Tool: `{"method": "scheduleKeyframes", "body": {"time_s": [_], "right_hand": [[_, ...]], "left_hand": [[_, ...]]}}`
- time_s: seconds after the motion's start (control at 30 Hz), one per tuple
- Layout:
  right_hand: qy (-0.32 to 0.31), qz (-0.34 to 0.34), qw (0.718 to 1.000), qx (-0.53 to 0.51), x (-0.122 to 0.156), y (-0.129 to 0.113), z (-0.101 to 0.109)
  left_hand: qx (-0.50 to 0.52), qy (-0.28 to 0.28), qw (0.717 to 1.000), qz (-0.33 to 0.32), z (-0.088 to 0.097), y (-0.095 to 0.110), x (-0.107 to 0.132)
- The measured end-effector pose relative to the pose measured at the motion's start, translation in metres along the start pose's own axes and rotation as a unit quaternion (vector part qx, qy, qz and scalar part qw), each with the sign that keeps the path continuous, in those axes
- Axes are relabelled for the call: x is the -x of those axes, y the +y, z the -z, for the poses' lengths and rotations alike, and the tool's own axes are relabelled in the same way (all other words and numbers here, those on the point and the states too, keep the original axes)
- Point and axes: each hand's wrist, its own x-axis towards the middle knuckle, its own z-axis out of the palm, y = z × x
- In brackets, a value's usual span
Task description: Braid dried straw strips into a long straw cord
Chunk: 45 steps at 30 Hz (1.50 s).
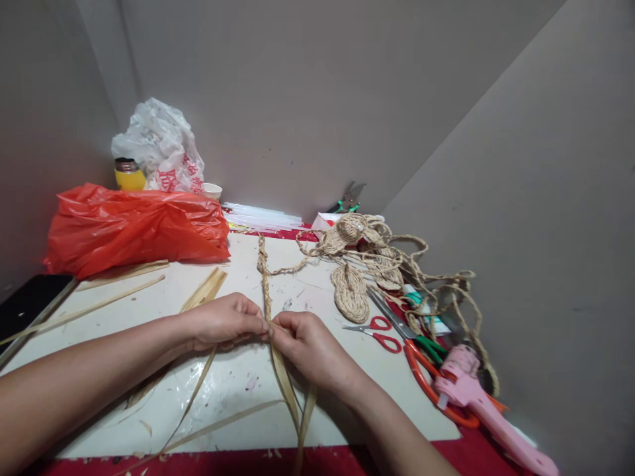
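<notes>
A thin braid of straw-coloured dried strips (266, 284) runs away from me down the middle of the white board (317, 291). At its near end my left hand (228, 322) and my right hand (305, 344) meet, fingertips pinched on the strips. Loose flat strips (285, 383) hang from under my right hand towards the board's front edge. A narrower strip (201, 380) trails from beneath my left hand. Wider dried strips (208, 289) lie behind my left wrist. My fingers hide the exact point where the strands cross.
Right of my hands lie small red-handled scissors (381, 330), large orange-handled scissors (421, 380), a pink glue gun (489, 403) and coiled braided cord (352, 291). On the left are a red plastic bag (139, 228) and a phone (32, 304). Clear glue sticks (262, 216) lie at the back.
</notes>
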Motion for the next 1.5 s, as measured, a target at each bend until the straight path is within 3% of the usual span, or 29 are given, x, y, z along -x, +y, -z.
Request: {"method": "scheduleKeyframes", "body": {"time_s": [0.27,0.57,0.7,0.83,0.97,1.07,1.23,1.33,1.43,1.5], "right_hand": [[0.039,0.025,0.994,0.098,0.002,-0.002,-0.005],[-0.018,0.028,0.993,0.114,0.008,-0.005,0.011],[-0.030,-0.004,0.998,0.046,0.009,-0.005,0.009],[-0.069,-0.049,0.995,-0.043,0.013,-0.008,-0.006],[-0.027,-0.033,0.996,0.082,0.019,-0.015,-0.016],[0.003,-0.026,0.979,0.201,0.022,-0.021,-0.019],[-0.050,0.004,0.944,0.325,0.028,-0.027,-0.018],[-0.100,0.038,0.949,0.297,0.039,-0.033,-0.011],[-0.195,0.072,0.963,0.171,0.049,-0.038,0.003],[-0.186,0.065,0.978,0.065,0.047,-0.036,0.014]], "left_hand": [[-0.014,0.039,0.999,0.000,-0.005,-0.004,-0.001],[-0.098,0.101,0.989,-0.048,-0.007,-0.013,-0.005],[-0.112,0.105,0.986,-0.058,-0.008,-0.016,-0.007],[-0.055,0.080,0.992,-0.086,-0.010,-0.018,-0.008],[-0.012,0.092,0.993,-0.069,-0.014,-0.017,-0.007],[-0.017,0.101,0.993,-0.052,-0.015,-0.015,-0.005],[-0.020,0.106,0.992,-0.064,-0.017,-0.018,-0.004],[-0.021,0.106,0.992,-0.061,-0.017,-0.016,-0.002],[-0.007,0.104,0.992,-0.064,-0.016,-0.010,0.002],[0.016,0.092,0.993,-0.071,-0.014,-0.006,0.004]]}}
